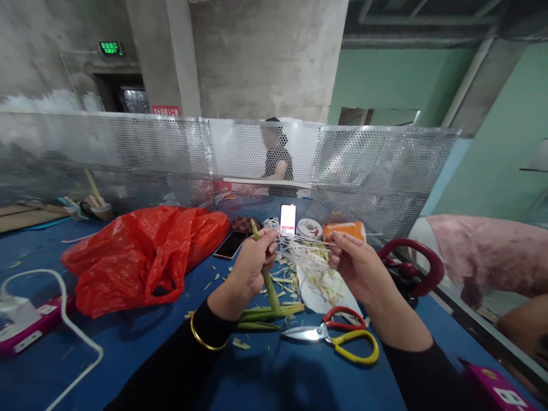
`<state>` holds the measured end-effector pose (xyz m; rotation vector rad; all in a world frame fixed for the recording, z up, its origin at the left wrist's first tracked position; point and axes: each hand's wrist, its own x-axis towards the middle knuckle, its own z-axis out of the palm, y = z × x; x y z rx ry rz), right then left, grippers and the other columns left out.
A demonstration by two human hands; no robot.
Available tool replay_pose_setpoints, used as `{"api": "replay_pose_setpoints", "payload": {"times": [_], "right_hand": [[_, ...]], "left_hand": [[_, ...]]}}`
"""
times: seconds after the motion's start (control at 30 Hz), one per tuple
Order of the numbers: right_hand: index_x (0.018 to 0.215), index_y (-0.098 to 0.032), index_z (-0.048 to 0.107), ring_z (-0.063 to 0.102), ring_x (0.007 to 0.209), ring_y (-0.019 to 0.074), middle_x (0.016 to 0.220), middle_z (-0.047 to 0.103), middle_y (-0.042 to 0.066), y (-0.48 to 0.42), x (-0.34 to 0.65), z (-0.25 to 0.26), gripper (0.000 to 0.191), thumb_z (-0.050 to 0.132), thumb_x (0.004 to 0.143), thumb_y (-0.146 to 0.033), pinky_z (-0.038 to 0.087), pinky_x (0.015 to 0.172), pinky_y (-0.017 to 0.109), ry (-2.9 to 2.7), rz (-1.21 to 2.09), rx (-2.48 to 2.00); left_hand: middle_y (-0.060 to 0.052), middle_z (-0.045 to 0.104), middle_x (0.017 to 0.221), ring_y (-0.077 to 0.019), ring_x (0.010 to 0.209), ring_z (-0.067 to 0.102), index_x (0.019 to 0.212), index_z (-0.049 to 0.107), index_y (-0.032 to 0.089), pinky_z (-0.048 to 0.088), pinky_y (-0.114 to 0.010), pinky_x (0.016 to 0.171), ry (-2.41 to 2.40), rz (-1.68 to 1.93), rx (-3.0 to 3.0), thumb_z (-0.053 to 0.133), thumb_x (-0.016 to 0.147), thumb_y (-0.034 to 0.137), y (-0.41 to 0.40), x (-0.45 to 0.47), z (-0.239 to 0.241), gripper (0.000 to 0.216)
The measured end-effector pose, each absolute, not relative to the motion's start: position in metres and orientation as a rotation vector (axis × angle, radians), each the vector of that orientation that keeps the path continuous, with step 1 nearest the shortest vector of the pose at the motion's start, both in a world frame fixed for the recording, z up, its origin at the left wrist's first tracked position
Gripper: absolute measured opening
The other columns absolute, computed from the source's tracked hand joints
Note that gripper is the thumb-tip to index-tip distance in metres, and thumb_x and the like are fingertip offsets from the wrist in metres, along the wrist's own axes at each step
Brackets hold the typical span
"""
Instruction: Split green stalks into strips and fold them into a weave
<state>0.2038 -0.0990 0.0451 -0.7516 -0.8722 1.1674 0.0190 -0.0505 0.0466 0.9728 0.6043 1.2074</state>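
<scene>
My left hand [252, 268] is closed around a green stalk [269, 285] that stands nearly upright above the blue table [265, 377]. My right hand [357, 265] pinches thin white string [306, 244] stretched across to the left hand. Below the hands lie more green stalks [268, 313], pale trimmings [327, 282] on white paper, and scissors [331, 335] with red and yellow handles.
A red plastic bag [145, 257] lies at left. Two phones [231, 244] [287, 218], tape rolls [309, 228] and an orange packet [345, 230] sit before a perforated metal screen [128, 160]. A person sits behind it. White cable [64, 319] and pink boxes lie at the edges.
</scene>
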Motion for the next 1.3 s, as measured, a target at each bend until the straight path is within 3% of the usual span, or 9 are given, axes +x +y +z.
{"api": "replay_pose_setpoints", "payload": {"times": [0.17, 0.27, 0.4, 0.53, 0.77, 1.07, 1.3], "right_hand": [[0.081, -0.017, 0.068, 0.037, 0.043, 0.0039, 0.064, 0.048, -0.005, -0.101, 0.208, 0.048, 0.027, 0.074, 0.072, -0.042, 0.029, 0.039, 0.019, -1.049, 1.014, -0.903], [0.09, -0.019, 0.069, 0.037, 0.045, 0.0048, 0.067, 0.052, -0.004, -0.105, 0.211, 0.05, 0.029, 0.076, 0.069, -0.038, 0.027, 0.04, 0.02, -1.351, 0.92, -1.073], [0.068, -0.016, 0.068, 0.031, 0.045, 0.0054, 0.053, 0.044, -0.005, -0.108, 0.214, 0.05, 0.021, 0.071, 0.074, -0.036, 0.021, 0.041, 0.021, -1.649, 0.869, -1.153], [0.067, -0.017, 0.065, 0.029, 0.04, 0.0054, 0.046, 0.041, -0.007, -0.107, 0.212, 0.05, 0.024, 0.069, 0.077, -0.039, 0.019, 0.038, 0.021, -1.324, 0.839, -1.034], [0.068, -0.016, 0.06, 0.031, 0.035, 0.0016, 0.049, 0.043, -0.009, -0.1, 0.217, 0.055, 0.025, 0.08, 0.061, -0.029, 0.022, 0.031, 0.015, -0.718, 1.086, -0.705], [0.07, -0.018, 0.051, 0.039, 0.039, 0.0012, 0.056, 0.049, -0.009, -0.095, 0.231, 0.051, 0.026, 0.076, 0.066, -0.014, 0.034, 0.034, 0.012, -0.559, 1.106, -0.477], [0.07, -0.018, 0.05, 0.036, 0.037, 0.001, 0.057, 0.049, -0.01, -0.098, 0.239, 0.055, 0.027, 0.076, 0.067, -0.015, 0.032, 0.033, 0.012, -0.577, 1.104, -0.474]], "left_hand": [[0.011, 0.035, 0.041, -0.0006, 0.031, 0.022, 0.075, 0.058, 0.014, 0.013, -0.014, 0.034, 0.604, 1.264, 0.946, 0.064, 0.075, 0.023, -0.049, 0.01, 0.055, 0.011], [0.008, 0.044, 0.044, -0.0005, 0.03, 0.026, 0.073, 0.057, 0.014, 0.013, -0.015, 0.033, 0.631, 1.283, 1.019, 0.063, 0.076, 0.023, -0.049, 0.004, 0.061, 0.011], [0.004, 0.052, 0.049, -0.0018, 0.031, 0.036, 0.068, 0.057, 0.014, 0.011, -0.015, 0.031, 0.731, 1.308, 1.247, 0.064, 0.077, 0.026, -0.048, -0.002, 0.067, 0.017], [0.005, 0.051, 0.052, -0.0004, 0.032, 0.034, 0.067, 0.056, 0.014, 0.013, -0.015, 0.032, 0.723, 1.392, 1.152, 0.067, 0.074, 0.024, -0.044, -0.006, 0.07, 0.017], [0.009, 0.037, 0.048, 0.0001, 0.031, 0.025, 0.069, 0.056, 0.013, 0.014, -0.014, 0.032, 0.644, 1.325, 0.936, 0.064, 0.076, 0.02, -0.038, -0.01, 0.066, 0.013], [0.008, 0.043, 0.051, 0.0005, 0.031, 0.029, 0.069, 0.054, 0.013, 0.016, -0.013, 0.03, 0.645, 1.447, 0.743, 0.06, 0.078, 0.016, -0.033, -0.011, 0.065, 0.011], [0.007, 0.049, 0.054, 0.0011, 0.03, 0.029, 0.067, 0.053, 0.013, 0.017, -0.013, 0.029, 0.665, 1.52, 0.706, 0.06, 0.08, 0.015, -0.028, -0.014, 0.064, 0.014]]}}
